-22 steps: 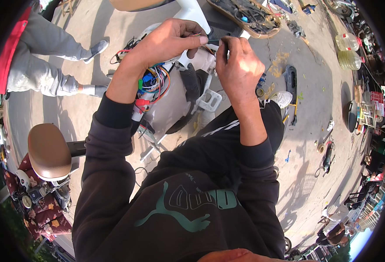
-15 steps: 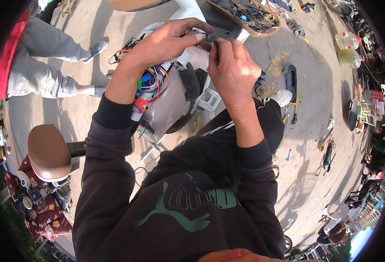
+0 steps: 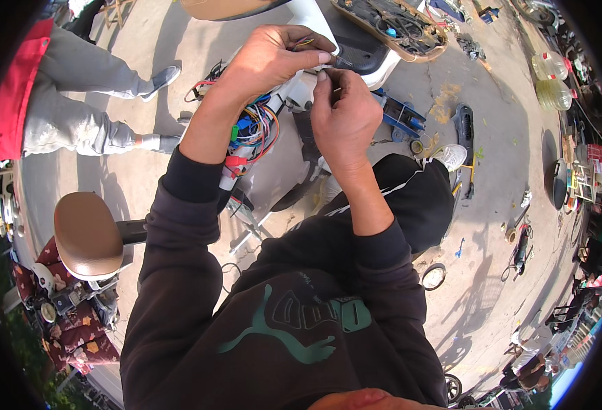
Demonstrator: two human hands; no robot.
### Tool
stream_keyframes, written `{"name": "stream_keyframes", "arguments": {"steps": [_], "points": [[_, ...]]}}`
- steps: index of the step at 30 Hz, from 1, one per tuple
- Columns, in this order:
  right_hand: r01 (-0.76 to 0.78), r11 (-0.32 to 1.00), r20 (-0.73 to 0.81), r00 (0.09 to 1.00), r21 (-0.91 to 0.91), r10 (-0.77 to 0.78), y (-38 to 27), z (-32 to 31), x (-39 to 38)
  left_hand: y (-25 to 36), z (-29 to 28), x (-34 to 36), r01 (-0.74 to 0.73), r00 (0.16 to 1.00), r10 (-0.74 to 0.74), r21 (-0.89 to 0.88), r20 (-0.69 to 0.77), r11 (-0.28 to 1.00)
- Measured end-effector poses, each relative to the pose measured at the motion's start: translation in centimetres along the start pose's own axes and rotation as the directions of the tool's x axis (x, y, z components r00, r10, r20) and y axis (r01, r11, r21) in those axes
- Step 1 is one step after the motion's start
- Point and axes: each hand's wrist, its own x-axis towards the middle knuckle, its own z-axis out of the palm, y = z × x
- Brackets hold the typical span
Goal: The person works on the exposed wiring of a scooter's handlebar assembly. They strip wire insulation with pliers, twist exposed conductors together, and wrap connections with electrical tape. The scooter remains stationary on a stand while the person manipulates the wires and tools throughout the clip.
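My left hand [image 3: 273,58] is closed, with thin wires [image 3: 304,42] showing between its curled fingers and thumb. Close beside it, my right hand [image 3: 345,116] pinches thumb against fingers at the left fingertips; what sits in that pinch is too small to make out. Both hands are above a white vehicle body [image 3: 311,24], seemingly a scooter. Below my left wrist hangs a bundle of coloured wires [image 3: 267,126], with a red connector [image 3: 234,162] and a green connector [image 3: 234,132] on it.
A brown padded seat part [image 3: 88,236] juts out at left. At far left stands a person in grey trousers [image 3: 86,123]. A blue metal tool [image 3: 403,115] lies right of my hands, near a tan tray of parts [image 3: 393,27]. Yellowish bottles [image 3: 553,94] stand at right.
My right hand has shifted left and slightly down, its fingertips still meeting the left hand's. The blue tool shows more fully now. The view has shifted a little.
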Motion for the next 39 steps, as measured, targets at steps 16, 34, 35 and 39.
{"name": "stream_keyframes", "arguments": {"steps": [16, 34, 35, 39], "points": [[0.288, 0.863, 0.012, 0.950, -0.416, -0.311, 0.3, 0.9, 0.7, 0.1, -2.2, 0.3, 0.035, 0.999, -0.034, -0.026, 0.011, 0.999], [-0.340, 0.912, 0.237, 0.929, 0.231, 0.286, 12.1, -24.6, 3.2, 11.1, 25.4, 5.1, 0.110, 0.992, -0.102, -0.105, 0.074, 0.988], [-0.392, 0.888, 0.295, 0.901, 0.241, 0.318, 12.7, -26.8, 3.1, 11.1, 26.8, 5.0, 0.130, 0.989, -0.121, -0.103, 0.090, 0.986], [0.164, 0.938, 0.021, 0.986, -0.306, -0.166, 11.7, -31.7, 1.8, 11.2, 27.3, 3.9, 0.120, 0.981, -0.094, -0.146, 0.171, 0.982]]}}
